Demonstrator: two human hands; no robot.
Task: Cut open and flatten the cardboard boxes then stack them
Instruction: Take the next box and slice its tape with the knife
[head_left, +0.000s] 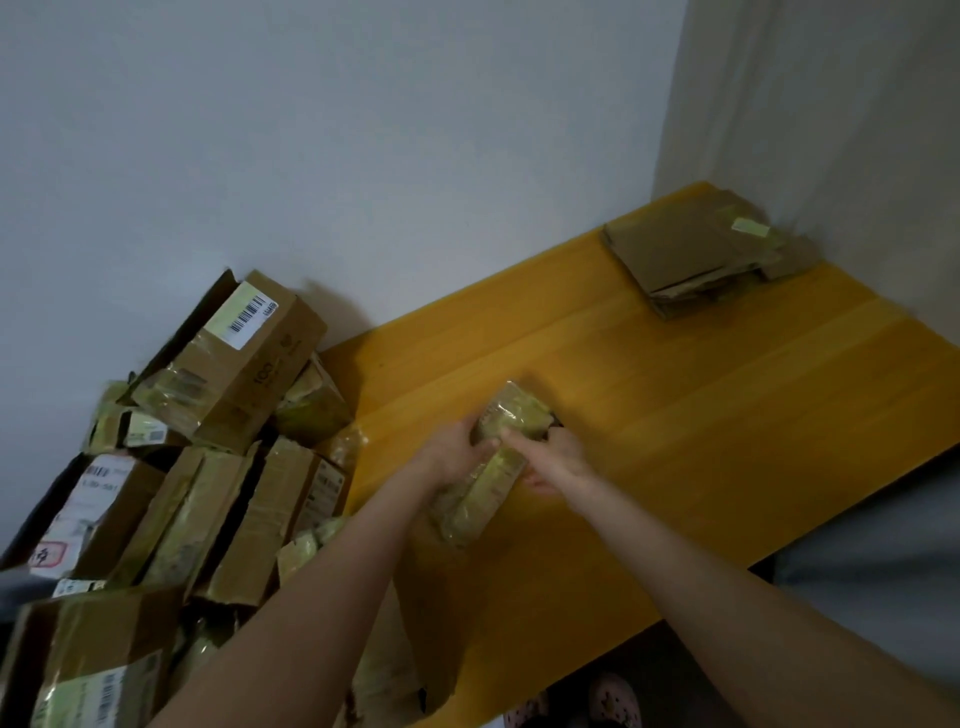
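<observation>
both hands meet near the middle of the yellow table (675, 415), nearer its front edge. the left hand (457, 452) curls its fingers round the left side of a small taped box (488, 488); the right hand (563, 457) grips the right side, fingers blurred. a pile of unopened boxes (234, 364) lies off the left edge. a flattened cardboard stack (691, 254) sits in the far right corner.

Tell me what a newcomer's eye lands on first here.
The bright yellow table fills the right half, and at its middle the left grip and right grip hold a small taped box. A jumbled heap of taped cardboard boxes crowds the left side by the wall. In the table's far right corner lies a stack of flattened cardboard.
</observation>
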